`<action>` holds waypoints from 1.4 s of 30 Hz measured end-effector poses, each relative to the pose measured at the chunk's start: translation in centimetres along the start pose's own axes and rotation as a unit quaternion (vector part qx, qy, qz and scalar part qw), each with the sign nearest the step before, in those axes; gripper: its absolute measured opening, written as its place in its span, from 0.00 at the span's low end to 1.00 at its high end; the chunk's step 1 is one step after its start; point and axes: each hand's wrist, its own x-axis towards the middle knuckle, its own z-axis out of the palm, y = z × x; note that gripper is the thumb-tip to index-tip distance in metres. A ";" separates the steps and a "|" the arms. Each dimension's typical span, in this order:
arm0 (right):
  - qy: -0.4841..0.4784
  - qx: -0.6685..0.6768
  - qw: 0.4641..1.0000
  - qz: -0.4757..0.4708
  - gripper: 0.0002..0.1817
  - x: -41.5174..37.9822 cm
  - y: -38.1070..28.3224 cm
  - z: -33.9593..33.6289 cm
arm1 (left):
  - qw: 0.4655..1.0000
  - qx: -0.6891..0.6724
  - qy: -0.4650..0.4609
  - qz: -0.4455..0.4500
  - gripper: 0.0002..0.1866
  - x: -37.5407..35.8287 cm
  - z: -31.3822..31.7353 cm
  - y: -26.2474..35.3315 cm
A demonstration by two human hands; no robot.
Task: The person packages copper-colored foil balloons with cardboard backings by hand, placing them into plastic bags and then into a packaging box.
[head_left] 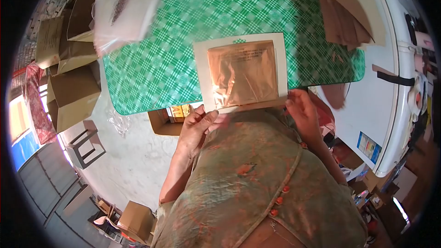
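In front of my body I hold a pale flat card [202, 71] with a small cut-out near its top edge. A brown packet in shiny clear plastic [243, 76], with small dark print at its top, lies flat on it. My left hand [195, 126] pinches the card's lower left corner, thumb on top. At the lower right corner, my right hand [302, 112] has its fingers closed on the edge; some fingertips are hidden. Beneath the card's upper part is a table with a green checked cover [183, 55].
Clear plastic bags [131, 9] are piled at the table's far left. Brown and cream sheets [349, 14] lie at the far right. Cardboard boxes [73, 89] stand left, and an open box [163, 121] sits below the table edge. A white appliance [367, 115] borders the right.
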 end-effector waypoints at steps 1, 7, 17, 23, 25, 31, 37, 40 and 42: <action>-0.014 0.005 1.000 0.006 0.13 0.1 0.0 0.1 | 1.000 0.008 0.012 -0.011 0.14 -0.2 -0.1 -0.2; -0.083 -0.002 0.996 0.042 0.11 0.9 -0.9 -0.2 | 0.999 0.021 -0.024 0.019 0.22 -0.8 1.5 0.8; -0.151 0.013 0.987 0.056 0.14 0.7 -2.2 0.3 | 0.996 0.067 -0.056 0.026 0.25 -0.9 1.5 1.4; -0.142 0.016 0.987 0.080 0.09 0.9 -2.3 0.5 | 0.996 0.071 -0.034 0.031 0.22 -0.5 0.8 1.0; -0.122 0.026 0.988 0.094 0.08 0.9 -2.3 0.7 | 0.995 0.100 -0.022 0.021 0.19 -0.5 0.7 1.1; -0.075 -0.003 0.995 0.065 0.15 1.3 -2.3 1.1 | 0.999 0.009 -0.027 0.018 0.14 -0.4 0.8 0.9; -0.017 -0.075 0.997 -0.001 0.18 2.1 -4.2 2.1 | 0.998 -0.005 -0.013 0.058 0.13 -0.5 2.1 1.7; 0.001 -0.153 0.984 -0.091 0.18 3.3 -4.9 2.2 | 0.994 0.051 0.001 0.100 0.13 0.1 3.3 3.4; 0.031 -0.240 0.957 -0.160 0.16 4.5 -5.4 2.1 | 0.986 0.095 -0.008 0.134 0.16 1.3 3.2 4.1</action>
